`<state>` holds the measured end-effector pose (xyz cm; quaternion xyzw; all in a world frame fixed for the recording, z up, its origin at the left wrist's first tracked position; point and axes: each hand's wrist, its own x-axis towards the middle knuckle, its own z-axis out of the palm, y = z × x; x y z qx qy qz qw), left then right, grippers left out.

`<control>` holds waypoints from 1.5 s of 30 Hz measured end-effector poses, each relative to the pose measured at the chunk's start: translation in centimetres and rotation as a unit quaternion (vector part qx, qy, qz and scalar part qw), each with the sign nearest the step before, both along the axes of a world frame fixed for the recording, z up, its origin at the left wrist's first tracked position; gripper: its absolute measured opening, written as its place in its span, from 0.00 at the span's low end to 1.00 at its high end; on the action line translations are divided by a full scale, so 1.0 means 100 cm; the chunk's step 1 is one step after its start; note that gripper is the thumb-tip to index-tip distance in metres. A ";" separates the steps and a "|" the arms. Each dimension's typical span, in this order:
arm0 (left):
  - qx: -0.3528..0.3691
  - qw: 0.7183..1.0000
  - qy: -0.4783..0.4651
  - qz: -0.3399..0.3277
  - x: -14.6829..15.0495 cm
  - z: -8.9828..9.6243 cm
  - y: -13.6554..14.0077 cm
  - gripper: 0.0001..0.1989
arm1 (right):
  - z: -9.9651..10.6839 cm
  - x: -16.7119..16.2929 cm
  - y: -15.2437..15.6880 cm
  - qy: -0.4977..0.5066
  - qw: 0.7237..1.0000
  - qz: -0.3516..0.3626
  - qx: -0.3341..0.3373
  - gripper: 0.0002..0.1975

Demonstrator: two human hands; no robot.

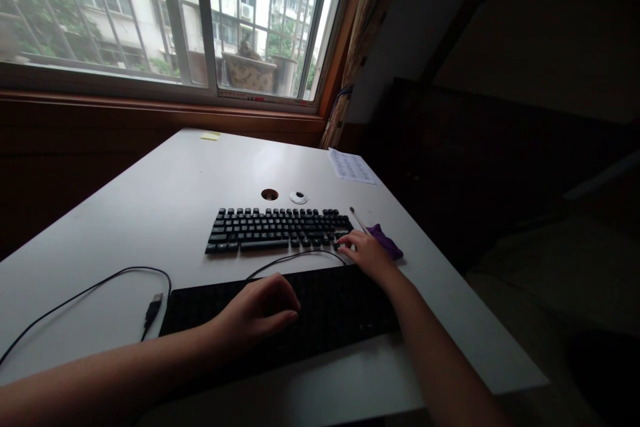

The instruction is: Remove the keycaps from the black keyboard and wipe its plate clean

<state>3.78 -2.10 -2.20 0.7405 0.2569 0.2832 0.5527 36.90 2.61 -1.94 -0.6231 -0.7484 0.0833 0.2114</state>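
Observation:
Black keycaps (265, 230) lie on the white table in rows, laid out like a keyboard. In front of them is a dark keyboard base (340, 300), too dark to make out its surface well. My left hand (267, 303) rests over the base's middle with curled fingers; its thumb stands apart from them and nothing shows between. At the right end of the rows, my right hand (367, 250) has its thumb and fingertips closed at a small black keycap. A purple cloth (386, 241) and a thin brush-like stick (358, 219) lie beside that hand.
A black cable with a USB plug (153, 307) curls over the table (115, 227) at left. Behind the keycaps are a round table hole (270, 194) and a white disc-shaped cover (299, 197). Printed paper (351, 166) and a yellow note (210, 136) lie near the far edge.

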 end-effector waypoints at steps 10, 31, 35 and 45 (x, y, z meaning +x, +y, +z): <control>0.004 1.000 -0.001 0.000 0.000 0.000 0.000 0.08 | 0.000 0.007 -0.010 -0.005 0.999 0.000 0.033 0.10; 0.035 0.999 -0.009 -0.001 0.002 0.004 0.001 0.05 | -0.003 -0.015 -0.036 -0.157 0.987 -0.020 -0.002 0.24; 0.034 0.999 -0.009 0.001 0.002 0.004 0.001 0.04 | 0.000 -0.018 -0.034 -0.164 0.986 -0.023 -0.007 0.22; 0.033 0.999 -0.007 -0.003 0.001 0.003 0.000 0.05 | 0.001 -0.025 -0.030 -0.177 0.984 -0.031 -0.005 0.19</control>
